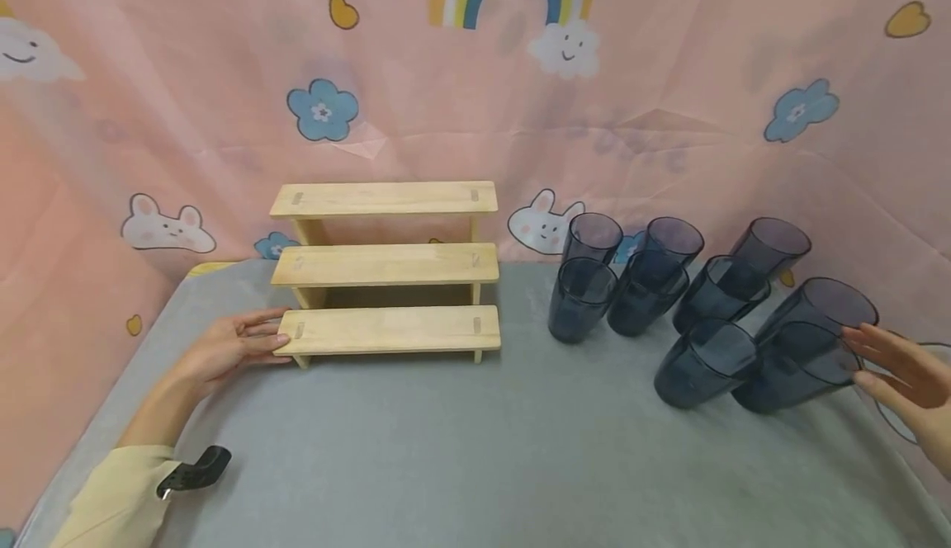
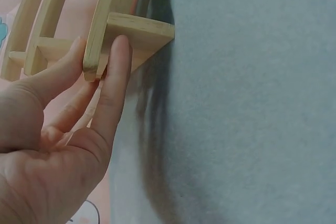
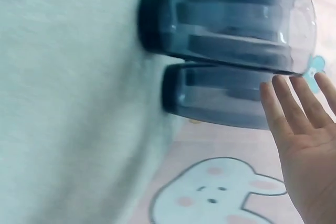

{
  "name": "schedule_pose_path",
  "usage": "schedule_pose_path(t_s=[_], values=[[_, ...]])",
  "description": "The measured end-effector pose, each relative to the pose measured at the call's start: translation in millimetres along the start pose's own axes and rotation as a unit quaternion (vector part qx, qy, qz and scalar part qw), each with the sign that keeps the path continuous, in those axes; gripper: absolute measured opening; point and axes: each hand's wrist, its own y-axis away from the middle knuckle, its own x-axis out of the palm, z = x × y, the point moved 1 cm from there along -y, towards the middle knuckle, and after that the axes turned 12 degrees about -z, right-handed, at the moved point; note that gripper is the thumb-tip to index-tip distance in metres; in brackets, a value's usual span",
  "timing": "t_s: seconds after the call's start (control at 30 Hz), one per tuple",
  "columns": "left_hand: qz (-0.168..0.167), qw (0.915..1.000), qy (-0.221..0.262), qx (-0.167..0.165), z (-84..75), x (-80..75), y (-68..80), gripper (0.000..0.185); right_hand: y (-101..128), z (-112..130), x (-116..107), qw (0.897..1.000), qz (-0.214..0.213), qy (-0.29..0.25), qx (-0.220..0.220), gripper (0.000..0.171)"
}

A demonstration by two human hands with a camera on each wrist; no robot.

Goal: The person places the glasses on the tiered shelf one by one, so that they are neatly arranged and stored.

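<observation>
A three-step wooden shelf (image 1: 390,329) stands on the grey cloth at the back, left of centre. My left hand (image 1: 223,350) pinches the left end of its lowest step, with the thumb on top and the fingers below, as the left wrist view shows. On the right stand several dark blue tinted drinking glasses (image 1: 795,379), upright with their rims up. My right hand (image 1: 910,379) is beside the rim of the rightmost front glass, its fingers extended and holding nothing. In the right wrist view its fingertips are near the glasses (image 3: 231,24); I cannot tell whether they touch.
Grey cloth (image 1: 446,449) covers the table. A pink printed curtain (image 1: 416,102) hangs right behind the shelf and glasses. A thin dark cable (image 1: 887,424) loops by the right hand. A black strap (image 1: 195,472) sits on the left sleeve.
</observation>
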Motion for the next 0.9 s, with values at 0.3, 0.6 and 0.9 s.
schedule_pose_path(t_s=[0.3,0.6,0.9], values=[[0.012,0.9993,0.022,-0.028,6.2,-4.8,0.0,0.071,37,-53,17,0.989,0.019,0.063,0.136,0.093],[0.015,0.9977,0.036,-0.055,2.8,-6.1,-0.9,0.072,38,-22,51,0.989,-0.030,0.036,0.141,0.095],[0.017,0.9966,0.055,-0.059,-4.5,-7.2,-8.4,0.076,34,-23,53,0.982,-0.061,0.067,0.163,0.093]])
